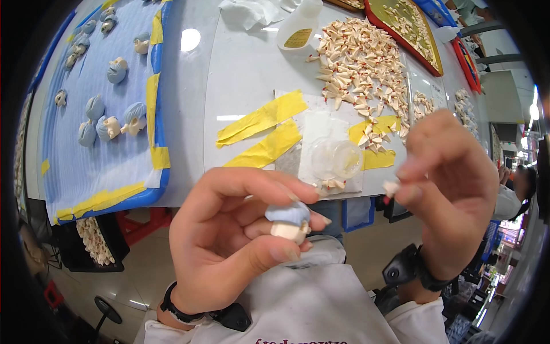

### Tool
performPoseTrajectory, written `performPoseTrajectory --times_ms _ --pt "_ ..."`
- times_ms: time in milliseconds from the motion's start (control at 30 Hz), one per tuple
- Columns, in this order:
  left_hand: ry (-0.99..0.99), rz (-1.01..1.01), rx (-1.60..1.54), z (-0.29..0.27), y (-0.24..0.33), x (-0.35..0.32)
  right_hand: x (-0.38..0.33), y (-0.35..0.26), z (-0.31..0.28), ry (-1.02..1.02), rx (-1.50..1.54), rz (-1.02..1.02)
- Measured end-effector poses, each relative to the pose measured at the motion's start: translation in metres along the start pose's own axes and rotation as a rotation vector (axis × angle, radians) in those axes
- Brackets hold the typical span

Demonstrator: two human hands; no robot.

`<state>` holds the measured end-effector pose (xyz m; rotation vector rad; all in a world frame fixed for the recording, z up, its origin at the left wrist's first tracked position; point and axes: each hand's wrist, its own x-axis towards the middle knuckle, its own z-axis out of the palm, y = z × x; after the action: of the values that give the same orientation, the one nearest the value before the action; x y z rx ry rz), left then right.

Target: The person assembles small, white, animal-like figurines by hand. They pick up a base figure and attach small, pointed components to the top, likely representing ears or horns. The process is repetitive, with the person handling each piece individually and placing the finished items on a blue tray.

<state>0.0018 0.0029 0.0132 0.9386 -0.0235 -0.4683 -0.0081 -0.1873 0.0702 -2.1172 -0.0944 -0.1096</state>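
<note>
My left hand [220,229] curls around a small doll head [289,223] with light blue hair and a cream face part, pinched between thumb and fingers. To its right and a little higher, my right hand [452,178] grips a tiny cream pointed piece [391,188] with a red end between thumb and forefinger. The two hands are apart, above the table's near edge. Just beyond them stands a clear plastic cup [332,157] on a white sheet, with a few cream pieces [333,184] at its near side.
A large pile of cream pointed pieces [361,63] lies beyond the cup, with a white bottle [299,26] beside it. Yellow tape strips [263,117] cross the table. At left, a blue tray [163,178] lined with cloth bears several blue-haired heads [117,70]. A red-rimmed tray [392,34] stands far right.
</note>
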Motion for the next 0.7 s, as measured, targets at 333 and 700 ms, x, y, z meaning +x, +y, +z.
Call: performPoseTrajectory --times_ms 333,700 --pt "-0.174 0.251 0.171 -0.002 -0.017 0.002 -0.039 0.001 0.019 0.146 0.38 0.09" --pt "-0.318 0.421 0.491 -0.004 -0.009 0.008 -0.049 0.01 0.035 0.164 0.389 -0.116"
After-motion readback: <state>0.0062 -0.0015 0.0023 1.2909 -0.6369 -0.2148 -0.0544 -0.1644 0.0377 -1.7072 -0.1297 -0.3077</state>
